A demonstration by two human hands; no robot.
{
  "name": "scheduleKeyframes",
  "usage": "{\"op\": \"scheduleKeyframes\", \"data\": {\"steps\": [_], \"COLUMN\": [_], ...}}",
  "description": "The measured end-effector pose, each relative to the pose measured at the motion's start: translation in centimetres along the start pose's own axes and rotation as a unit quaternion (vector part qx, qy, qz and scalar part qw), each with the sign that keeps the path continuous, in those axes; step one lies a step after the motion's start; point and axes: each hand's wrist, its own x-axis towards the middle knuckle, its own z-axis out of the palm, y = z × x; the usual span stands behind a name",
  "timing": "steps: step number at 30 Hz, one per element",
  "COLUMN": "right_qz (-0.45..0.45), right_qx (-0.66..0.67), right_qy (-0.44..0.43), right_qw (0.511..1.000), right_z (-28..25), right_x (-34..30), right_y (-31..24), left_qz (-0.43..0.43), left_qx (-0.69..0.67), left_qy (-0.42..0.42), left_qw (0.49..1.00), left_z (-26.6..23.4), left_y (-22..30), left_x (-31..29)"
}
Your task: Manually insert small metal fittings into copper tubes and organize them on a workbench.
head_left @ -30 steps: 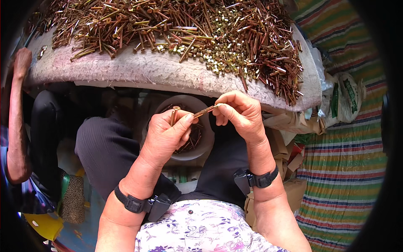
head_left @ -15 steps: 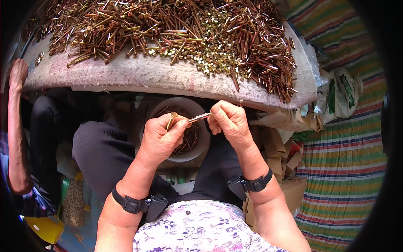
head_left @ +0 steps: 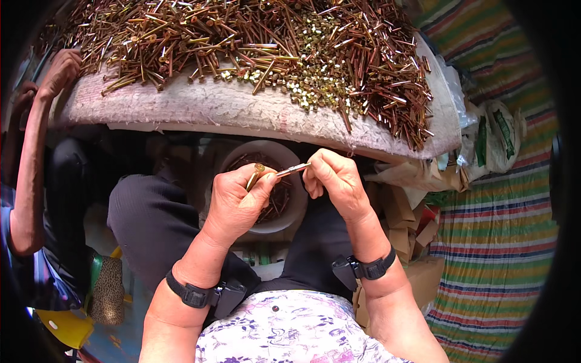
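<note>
In front of my lap, my left hand [head_left: 233,196] is closed around a brass-coloured bolt. Its round flat head [head_left: 259,167] sticks up beside my index finger. A slim metal shank [head_left: 293,170] runs from my left thumb and fingertip toward my right hand; whether it belongs to the same bolt is hidden by the fingers. My right hand [head_left: 338,181] pinches the far end of that shank between thumb and forefinger. Any small nut there is covered by the fingertips. Below both hands stands a pale round bucket [head_left: 298,212] with several bolts in it.
A cloth-covered table [head_left: 242,109] ahead bears heaped bolts [head_left: 175,45] and small brass-coloured nuts [head_left: 318,91]. On the left, a co-worker's hand [head_left: 62,71] is at its edge. Cardboard boxes [head_left: 417,281] and a white sack [head_left: 502,133] lie right, by a striped sheet [head_left: 490,242].
The co-worker's hand has moved up and right to the heap's edge. My hands keep nearly the same pose on the shank; the whole view has shifted slightly.
</note>
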Motion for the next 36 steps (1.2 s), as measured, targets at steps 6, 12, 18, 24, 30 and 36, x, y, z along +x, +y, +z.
{"op": "scheduleKeyframes", "data": {"steps": [6,12,18,24,30,36], "right_qz": [0.001,-0.071,-0.065,-0.047,-0.041,-0.029], "right_qx": [0.013,-0.053,0.033,-0.045,-0.038,0.026], "right_qy": [-0.072,-0.002,0.068,-0.014,-0.048,0.025], "right_qw": [0.997,0.996,0.995,0.998,0.997,0.999], "right_z": [-0.8,-0.6,1.0,-1.0,-1.0,0.9], "right_x": [0.0,-0.3,0.0,-0.4,-0.9,-0.9], "right_y": [0.0,0.6,0.6,1.9,2.0,2.0], "left_qz": [-0.026,-0.041,-0.061,-0.075,-0.056,-0.076], "left_qx": [-0.061,-0.08,-0.053,-0.053,-0.048,-0.049], "left_qy": [-0.02,-0.029,-0.037,-0.057,-0.051,-0.051], "left_qw": [0.998,0.996,0.996,0.994,0.996,0.995], "left_z": [-0.4,-0.2,-0.4,-0.4,-0.4,-0.8], "left_y": [0.0,0.1,0.2,0.2,-0.3,-0.3], "left_x": [-0.4,-0.6,-0.4,-0.5,-0.4,-0.4]}}
